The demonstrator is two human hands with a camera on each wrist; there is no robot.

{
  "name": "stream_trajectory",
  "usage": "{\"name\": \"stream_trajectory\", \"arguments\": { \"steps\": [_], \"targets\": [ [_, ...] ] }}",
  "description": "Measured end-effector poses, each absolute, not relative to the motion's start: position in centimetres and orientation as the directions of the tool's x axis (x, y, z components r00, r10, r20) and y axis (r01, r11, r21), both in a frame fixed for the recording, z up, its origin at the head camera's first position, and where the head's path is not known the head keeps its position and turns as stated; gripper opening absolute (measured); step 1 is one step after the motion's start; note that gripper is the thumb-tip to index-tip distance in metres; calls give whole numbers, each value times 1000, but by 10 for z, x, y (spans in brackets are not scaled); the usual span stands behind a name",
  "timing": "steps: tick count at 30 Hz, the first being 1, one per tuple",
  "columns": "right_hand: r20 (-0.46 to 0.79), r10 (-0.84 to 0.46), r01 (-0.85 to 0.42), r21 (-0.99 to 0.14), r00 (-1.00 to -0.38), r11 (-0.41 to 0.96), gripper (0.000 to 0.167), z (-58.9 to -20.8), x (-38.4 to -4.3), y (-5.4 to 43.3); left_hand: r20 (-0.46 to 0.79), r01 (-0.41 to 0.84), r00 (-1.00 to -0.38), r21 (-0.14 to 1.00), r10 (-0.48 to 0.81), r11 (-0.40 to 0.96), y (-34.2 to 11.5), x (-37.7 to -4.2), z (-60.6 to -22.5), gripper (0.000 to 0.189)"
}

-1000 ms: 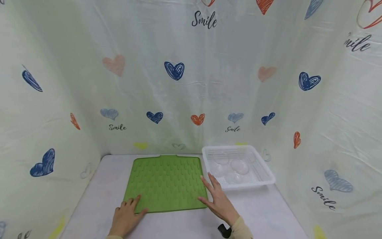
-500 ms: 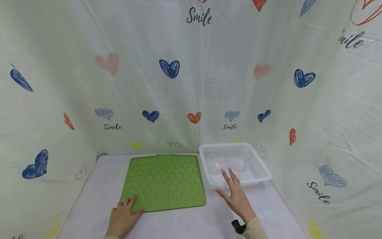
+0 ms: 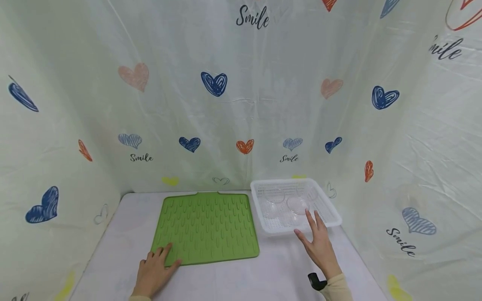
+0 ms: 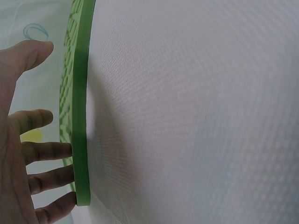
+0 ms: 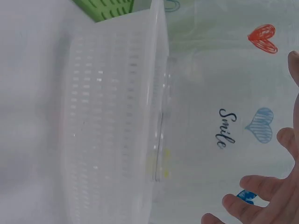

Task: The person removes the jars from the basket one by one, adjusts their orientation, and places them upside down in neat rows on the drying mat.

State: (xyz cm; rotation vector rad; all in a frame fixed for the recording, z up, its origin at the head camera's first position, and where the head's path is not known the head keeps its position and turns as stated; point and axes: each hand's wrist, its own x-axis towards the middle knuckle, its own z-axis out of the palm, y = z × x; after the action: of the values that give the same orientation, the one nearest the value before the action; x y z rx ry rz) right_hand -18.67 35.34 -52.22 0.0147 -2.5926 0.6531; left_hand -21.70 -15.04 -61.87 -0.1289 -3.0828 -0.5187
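Soft, diffuse light filled the head view, leaving a pale sheen on the curtain (image 3: 260, 113) and faint shadows on the desk (image 3: 278, 271). The left wrist view was dimmer, with a soft shadow beside the green mat (image 4: 80, 116). The right wrist view looked hazy, slightly blurred over the white basket (image 5: 110, 116).

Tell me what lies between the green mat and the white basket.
Only a narrow, bare strip of white tabletop separates the green mat from the white basket, thinning toward the back. The head view shows it.
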Motion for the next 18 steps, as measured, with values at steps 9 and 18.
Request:
{"name": "stream_trajectory", "arguments": {
  "steps": [9, 18],
  "targets": [
    [414, 168, -25, -421, -895, 907, 83, -529, -195, 371, 15, 67, -998, 329, 66, 942, -151, -217, -619, 85],
    [312, 301, 142, -442, -901, 886, 96, -537, -226, 382, -3, 53, -998, 332, 58, 942, -151, -219, -620, 87]
  ]
}}
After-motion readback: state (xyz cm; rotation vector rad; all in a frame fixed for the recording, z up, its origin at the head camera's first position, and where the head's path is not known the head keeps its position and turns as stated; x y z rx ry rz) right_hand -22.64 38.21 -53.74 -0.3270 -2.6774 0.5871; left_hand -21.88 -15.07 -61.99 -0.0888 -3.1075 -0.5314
